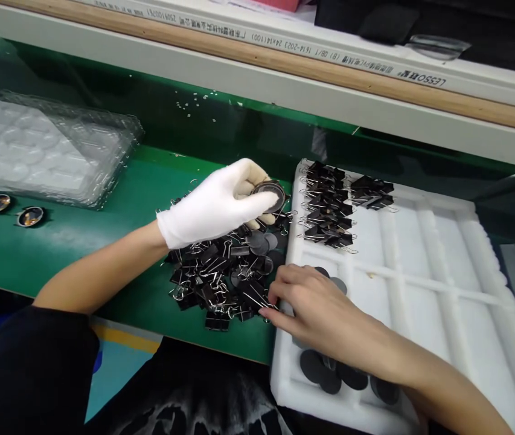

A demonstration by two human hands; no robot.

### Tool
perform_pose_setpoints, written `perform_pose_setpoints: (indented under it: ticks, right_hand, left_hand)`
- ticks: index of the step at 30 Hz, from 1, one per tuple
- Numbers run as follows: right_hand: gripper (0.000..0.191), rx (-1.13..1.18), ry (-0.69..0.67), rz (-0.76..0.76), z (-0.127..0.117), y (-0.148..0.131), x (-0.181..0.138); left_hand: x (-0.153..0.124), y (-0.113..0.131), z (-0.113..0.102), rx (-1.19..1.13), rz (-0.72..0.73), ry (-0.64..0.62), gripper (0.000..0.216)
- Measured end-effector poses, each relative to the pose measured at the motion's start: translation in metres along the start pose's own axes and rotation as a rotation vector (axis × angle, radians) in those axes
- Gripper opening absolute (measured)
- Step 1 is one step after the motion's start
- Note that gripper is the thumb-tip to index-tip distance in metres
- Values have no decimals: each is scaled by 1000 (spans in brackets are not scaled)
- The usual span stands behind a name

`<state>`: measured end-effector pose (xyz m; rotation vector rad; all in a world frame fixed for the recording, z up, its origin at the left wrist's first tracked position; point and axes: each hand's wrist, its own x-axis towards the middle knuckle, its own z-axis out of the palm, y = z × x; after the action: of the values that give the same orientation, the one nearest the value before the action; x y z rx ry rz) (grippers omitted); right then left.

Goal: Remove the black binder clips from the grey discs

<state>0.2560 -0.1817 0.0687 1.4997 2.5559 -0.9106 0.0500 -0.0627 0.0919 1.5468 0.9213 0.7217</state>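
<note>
My left hand (218, 202) wears a white glove and pinches a round dark disc (271, 194) with a shiny rim, held above a heap of black binder clips (221, 275) on the green mat. My bare right hand (311, 305) reaches left over the edge of a white foam tray (442, 266), its fingers curled at the heap's right side on a binder clip. Rows of binder clips (327, 205) lie packed in the tray's far left slots. Flat dark discs (329, 374) lie in the tray's near compartment, partly hidden by my right wrist.
A stack of clear plastic blister trays (44, 148) sits at the far left. Two round shiny-rimmed discs (12, 209) lie in front of it. A white and wooden rail (284, 66) runs along the back. The green mat's front edge (116, 314) is close to my body.
</note>
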Motion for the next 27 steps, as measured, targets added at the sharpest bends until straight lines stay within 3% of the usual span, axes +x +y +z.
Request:
perform_pose_setpoints:
  ticks: [3, 9, 13, 17, 21, 27]
  right_hand:
    - [17, 283, -27, -31, -10, 6, 4]
    - [23, 755, 521, -9, -41, 42, 8]
    - [23, 915, 673, -62, -35, 50, 15]
    - [23, 873, 719, -193, -25, 37, 19]
    - [27, 795, 791, -173, -17, 27, 20]
    - [46, 964, 584, 15, -25, 36, 21]
  left_hand:
    - [-1, 3, -6, 34, 17, 3, 25]
    - [-6, 3, -13, 76, 44, -39, 27]
    - [-10, -1, -9, 104, 106, -188, 21]
    - [-13, -7, -1, 192, 267, -355, 17]
    - [-16, -12, 7, 445, 469, -334, 12]
    - [-19, -17, 8, 721, 608, -275, 18]
